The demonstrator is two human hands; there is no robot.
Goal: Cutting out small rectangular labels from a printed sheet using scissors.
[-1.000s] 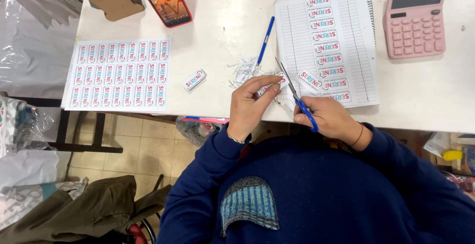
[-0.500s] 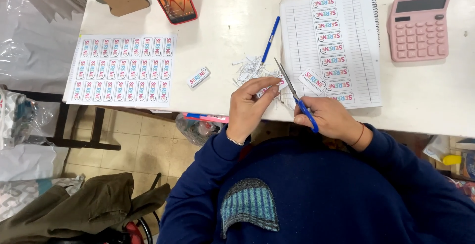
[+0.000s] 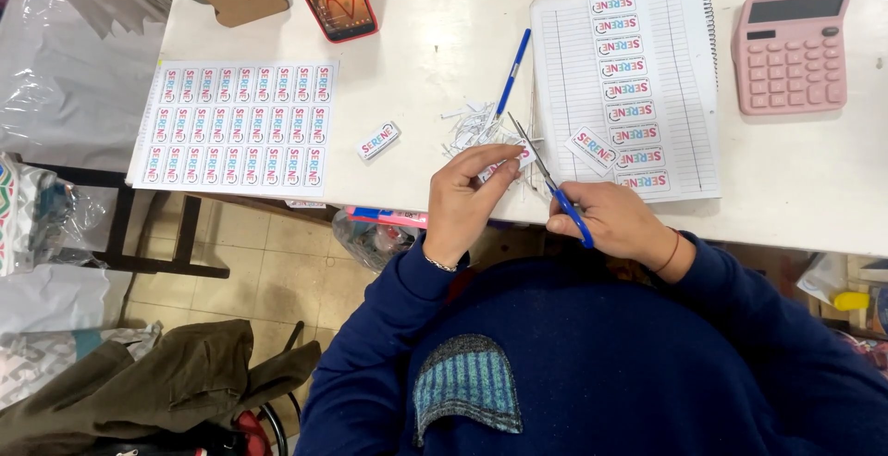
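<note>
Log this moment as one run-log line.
left hand: pinches small label | right hand: blue-handled scissors, blades at label | white table

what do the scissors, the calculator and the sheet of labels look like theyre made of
Scissors: thin grey blades that look like metal, with blue handles, probably plastic.
Calculator: pink casing and keys with an even matte look, likely plastic; dark screen.
Sheet of labels: flat white printed paper, perhaps sticker stock; its finish is hard to tell.
</note>
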